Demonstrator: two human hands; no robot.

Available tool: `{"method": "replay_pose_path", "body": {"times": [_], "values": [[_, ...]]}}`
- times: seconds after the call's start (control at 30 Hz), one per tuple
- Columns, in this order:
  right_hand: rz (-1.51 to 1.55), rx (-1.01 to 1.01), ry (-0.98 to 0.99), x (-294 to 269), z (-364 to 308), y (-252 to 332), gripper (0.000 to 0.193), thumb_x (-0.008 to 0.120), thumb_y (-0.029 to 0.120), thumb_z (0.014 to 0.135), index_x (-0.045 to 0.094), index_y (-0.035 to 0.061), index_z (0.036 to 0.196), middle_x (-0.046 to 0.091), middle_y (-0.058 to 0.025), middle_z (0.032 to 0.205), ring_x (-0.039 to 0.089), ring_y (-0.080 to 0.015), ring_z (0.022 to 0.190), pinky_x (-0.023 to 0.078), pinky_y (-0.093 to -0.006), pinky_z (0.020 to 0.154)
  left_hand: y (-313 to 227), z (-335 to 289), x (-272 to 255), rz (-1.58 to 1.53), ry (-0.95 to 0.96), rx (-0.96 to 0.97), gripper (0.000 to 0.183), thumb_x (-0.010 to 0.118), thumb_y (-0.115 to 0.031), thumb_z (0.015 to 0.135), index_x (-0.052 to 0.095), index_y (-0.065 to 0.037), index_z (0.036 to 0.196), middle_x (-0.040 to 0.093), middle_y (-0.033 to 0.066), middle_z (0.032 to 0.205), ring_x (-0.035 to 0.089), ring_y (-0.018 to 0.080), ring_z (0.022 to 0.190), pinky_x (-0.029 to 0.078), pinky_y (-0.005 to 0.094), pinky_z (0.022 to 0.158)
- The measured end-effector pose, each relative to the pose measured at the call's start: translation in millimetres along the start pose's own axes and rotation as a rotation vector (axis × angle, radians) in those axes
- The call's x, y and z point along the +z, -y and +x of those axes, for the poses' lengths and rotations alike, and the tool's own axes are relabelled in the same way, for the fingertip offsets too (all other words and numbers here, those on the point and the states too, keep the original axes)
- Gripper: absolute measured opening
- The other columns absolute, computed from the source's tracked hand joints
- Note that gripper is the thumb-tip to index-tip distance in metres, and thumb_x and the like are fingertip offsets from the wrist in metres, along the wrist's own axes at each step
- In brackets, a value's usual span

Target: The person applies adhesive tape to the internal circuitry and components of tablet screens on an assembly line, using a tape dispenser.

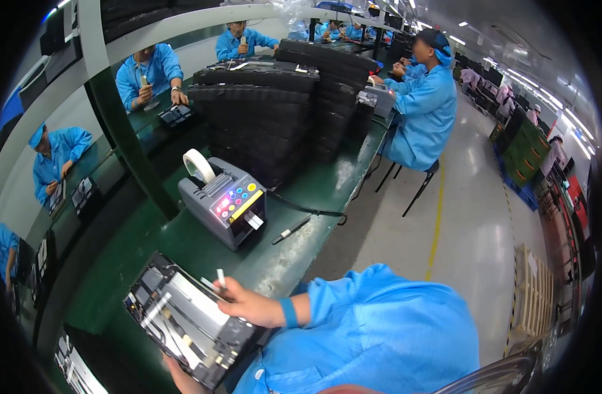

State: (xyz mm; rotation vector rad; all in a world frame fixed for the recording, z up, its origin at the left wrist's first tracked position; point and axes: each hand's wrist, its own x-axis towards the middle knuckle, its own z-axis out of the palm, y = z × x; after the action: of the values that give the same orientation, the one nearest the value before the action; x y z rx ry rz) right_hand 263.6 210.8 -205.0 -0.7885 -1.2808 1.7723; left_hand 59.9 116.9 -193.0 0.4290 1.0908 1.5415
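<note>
A flat electronic unit (192, 315) with a black frame, silver panels and strips of pale tape is tilted in front of me. My left hand (181, 377) grips its lower left edge, with the fingers mostly hidden beneath it. Over the unit's upper right edge is my right hand (251, 305), with a blue band on the wrist. Its thumb and fingers are pinched on a short white tape strip (221, 277) that sticks up. Beyond it stands a grey automatic tape dispenser (225, 200) carrying a white tape roll (198, 164), and a tape end protrudes from its front.
A black pen (291, 230) lies right of the dispenser near the green bench's (274, 272) edge, by a black cable. Tall stacks of black trays (255, 125) rise behind. A green post (130, 144) stands at left. Co-workers in blue sit across the bench and further along it.
</note>
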Motion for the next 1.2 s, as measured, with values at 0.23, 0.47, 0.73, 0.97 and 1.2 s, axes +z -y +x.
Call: {"method": "replay_pose_path", "body": {"times": [0.23, 0.47, 0.73, 0.97, 1.2], "values": [[0.081, -0.031, -0.014, -17, -7, 40, 0.02, 0.056, 0.014, 0.091, 0.051, 0.0085, 0.11, 0.054, 0.0035, 0.093, 0.049, -0.0043, 0.085, 0.043, -0.0223, 0.076, -14, -13, -22, 0.333, 0.107, 0.272, 0.051, 0.04, -0.024, 0.095, 0.03, 0.001, 0.138, 0.044, 0.0086, 0.133, 0.04, 0.0219, 0.125, 0.028, 0.031, 0.104], [-0.545, -0.234, 0.232, 34, 55, 94, 0.018, 0.065, 0.015, 0.082, 0.062, 0.0013, 0.093, 0.056, -0.0058, 0.083, 0.054, -0.0114, 0.068, 0.044, -0.0248, 0.059, -66, 8, 24, 1.379, -0.08, 0.984, 0.035, 0.063, -0.008, 0.07, 0.057, 0.0, 0.103, 0.055, 0.0151, 0.098, 0.053, 0.0325, 0.091, 0.042, 0.0383, 0.08], [-0.958, -0.459, 0.544, 81, 107, 78, 0.026, 0.067, 0.007, 0.074, 0.061, 0.0048, 0.099, 0.06, -0.0093, 0.087, 0.059, -0.0228, 0.075, 0.049, -0.0317, 0.068, -62, 19, 17, 1.428, -0.214, 0.986, 0.027, 0.067, -0.012, 0.067, 0.064, -0.002, 0.092, 0.058, 0.0093, 0.089, 0.056, 0.0278, 0.084, 0.044, 0.0383, 0.072], [-0.976, -0.653, 0.612, 95, 137, 72, 0.02, 0.066, 0.004, 0.072, 0.062, 0.0071, 0.091, 0.06, -0.0055, 0.074, 0.059, -0.0225, 0.075, 0.048, -0.0318, 0.065, -63, 22, 10, 1.46, -0.144, 0.961, 0.025, 0.066, -0.014, 0.068, 0.065, -0.005, 0.092, 0.057, 0.009, 0.087, 0.055, 0.0275, 0.085, 0.043, 0.0388, 0.071], [-1.098, -0.532, 0.495, 105, 140, 62, 0.022, 0.061, 0.003, 0.07, 0.056, 0.0053, 0.091, 0.059, -0.0073, 0.066, 0.059, -0.0255, 0.065, 0.046, -0.0351, 0.058, -63, 24, 7, 1.471, -0.125, 0.973, 0.025, 0.066, -0.015, 0.068, 0.064, -0.005, 0.091, 0.056, 0.0082, 0.085, 0.054, 0.0268, 0.082, 0.042, 0.0385, 0.07]]}}
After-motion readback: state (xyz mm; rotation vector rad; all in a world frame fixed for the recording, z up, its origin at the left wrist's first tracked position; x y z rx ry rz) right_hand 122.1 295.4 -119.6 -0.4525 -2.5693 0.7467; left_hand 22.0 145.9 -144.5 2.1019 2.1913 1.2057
